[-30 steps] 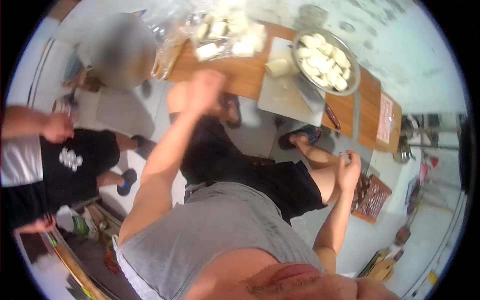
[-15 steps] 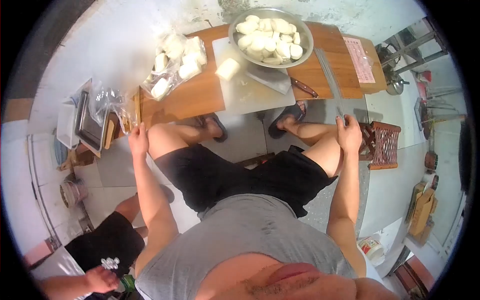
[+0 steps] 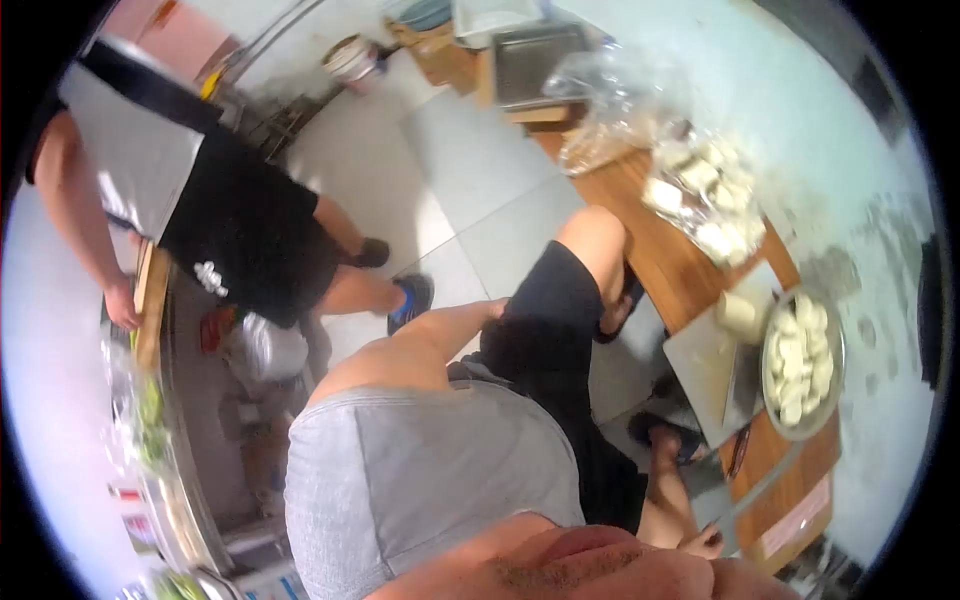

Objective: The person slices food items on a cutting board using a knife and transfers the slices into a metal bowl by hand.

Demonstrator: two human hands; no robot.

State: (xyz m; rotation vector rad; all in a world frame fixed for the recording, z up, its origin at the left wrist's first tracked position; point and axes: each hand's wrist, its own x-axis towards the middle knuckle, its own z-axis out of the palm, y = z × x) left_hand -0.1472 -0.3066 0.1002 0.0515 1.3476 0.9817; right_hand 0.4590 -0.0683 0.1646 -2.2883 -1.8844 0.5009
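Observation:
My left hand [image 3: 497, 309] is at my left thigh, over the black shorts [image 3: 548, 320]; its fingers are mostly hidden. Low in view, my right hand [image 3: 704, 543] is by my right knee, close to the near end of a long grey strip [image 3: 770, 484]. Whether its fingers grip the strip is unclear. On the wooden table [image 3: 625, 205] is a white cutting board [image 3: 700, 365] with a pale dough-like block [image 3: 738, 314] and a knife [image 3: 741, 385]. A metal bowl [image 3: 838, 392] of pale pieces [image 3: 802, 362] stands beside the board.
A plastic bag of pale pieces [image 3: 705, 190], a clear bag [image 3: 615, 95] and a metal tray [image 3: 540, 62] are at the table's far end. Another person [image 3: 240, 215] stands at left, one hand [image 3: 122, 305] by a shelf edge [image 3: 152, 310]. Green vegetables [image 3: 150, 420] lie below.
My view has swung left, so the table now appears on the right and the other person is seen standing at left. My left hand has moved inward onto my thigh.

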